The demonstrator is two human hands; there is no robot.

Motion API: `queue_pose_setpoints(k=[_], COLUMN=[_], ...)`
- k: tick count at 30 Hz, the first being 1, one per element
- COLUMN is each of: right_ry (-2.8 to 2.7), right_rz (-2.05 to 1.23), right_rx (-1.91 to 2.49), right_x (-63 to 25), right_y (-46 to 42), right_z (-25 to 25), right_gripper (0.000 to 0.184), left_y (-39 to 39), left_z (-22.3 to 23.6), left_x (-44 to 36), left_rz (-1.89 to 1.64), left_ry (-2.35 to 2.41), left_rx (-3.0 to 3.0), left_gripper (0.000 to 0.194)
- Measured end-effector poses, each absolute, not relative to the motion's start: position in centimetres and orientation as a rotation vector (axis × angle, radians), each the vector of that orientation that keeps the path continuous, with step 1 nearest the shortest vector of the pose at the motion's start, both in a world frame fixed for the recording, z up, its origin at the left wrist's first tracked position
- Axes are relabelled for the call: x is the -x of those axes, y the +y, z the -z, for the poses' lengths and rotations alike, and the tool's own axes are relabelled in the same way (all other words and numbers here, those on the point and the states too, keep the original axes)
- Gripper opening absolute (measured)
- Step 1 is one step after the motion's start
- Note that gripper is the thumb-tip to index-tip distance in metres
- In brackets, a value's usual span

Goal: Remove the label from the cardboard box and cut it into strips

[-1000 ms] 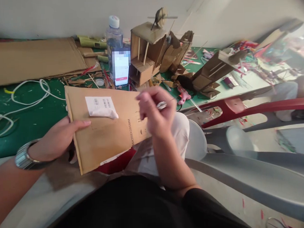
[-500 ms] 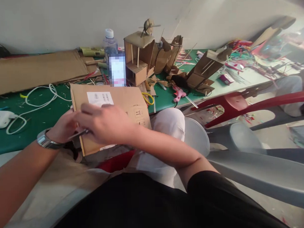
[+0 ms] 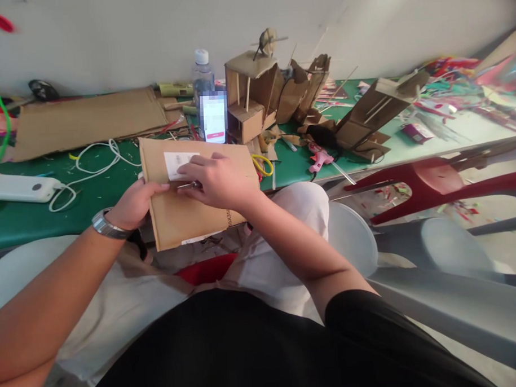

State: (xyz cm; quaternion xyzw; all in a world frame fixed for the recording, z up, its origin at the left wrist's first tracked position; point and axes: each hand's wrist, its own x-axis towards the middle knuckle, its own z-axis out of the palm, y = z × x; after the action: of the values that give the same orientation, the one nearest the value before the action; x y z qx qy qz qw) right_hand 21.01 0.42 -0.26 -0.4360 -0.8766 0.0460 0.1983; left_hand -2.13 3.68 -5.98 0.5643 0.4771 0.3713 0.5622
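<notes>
A flat brown cardboard piece [image 3: 186, 216] with printed marks and a white label [image 3: 174, 164] is held over my lap at the table edge. My left hand [image 3: 133, 202] grips its left edge, thumb on top and fingers hidden beneath. Over the cardboard's upper face, my right hand [image 3: 223, 180] is closed around a thin metal tool [image 3: 190, 186]. Only a short shiny length of it shows, so its kind is unclear. The tool lies close to the cardboard just below the label; whether it touches I cannot tell.
Beyond the cardboard stand a phone [image 3: 214, 119], a bottle [image 3: 203, 77] and a cardboard model [image 3: 249, 123]. A pink glue gun [image 3: 320, 156] lies to the right. A power strip [image 3: 25, 188] with white cable is on the left. Chairs [image 3: 431, 179] stand at right.
My right hand has moved with the metal tool from the cardboard's left edge onto its face near the label. My left hand still holds the left edge. The view has turned left.
</notes>
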Motion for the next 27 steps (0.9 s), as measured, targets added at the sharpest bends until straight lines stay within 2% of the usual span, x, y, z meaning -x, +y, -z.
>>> queue_pose_setpoints(k=[5, 11, 18, 27], right_ry=[-2.451, -2.441, -2.4, -2.538], right_rz=[-0.29, -0.472, -0.484, -0.496], right_rx=[1.103, 0.94, 0.888, 0.812], right_x=[-22.7, -23.1, -23.6, -23.9], right_y=[0.7, 0.5, 0.5, 0.7], right_z=[0.0, -0.6, -0.3, 0.4], right_gripper=[0.026, 0.023, 0.026, 0.02], left_y=[1.2, -0.1, 0.4, 0.5], left_z=[5.3, 4.3, 4.1, 5.4], left_x=[1.6, 1.7, 2.4, 0.9], left_rz=[-0.86, -0.894, -0.718, -0.58], left_ry=[1.098, 1.026, 1.029, 0.947], left_rx=[-1.041, -1.085, -0.971, -0.98], left_gripper=[0.053, 0.065, 0.059, 0.057])
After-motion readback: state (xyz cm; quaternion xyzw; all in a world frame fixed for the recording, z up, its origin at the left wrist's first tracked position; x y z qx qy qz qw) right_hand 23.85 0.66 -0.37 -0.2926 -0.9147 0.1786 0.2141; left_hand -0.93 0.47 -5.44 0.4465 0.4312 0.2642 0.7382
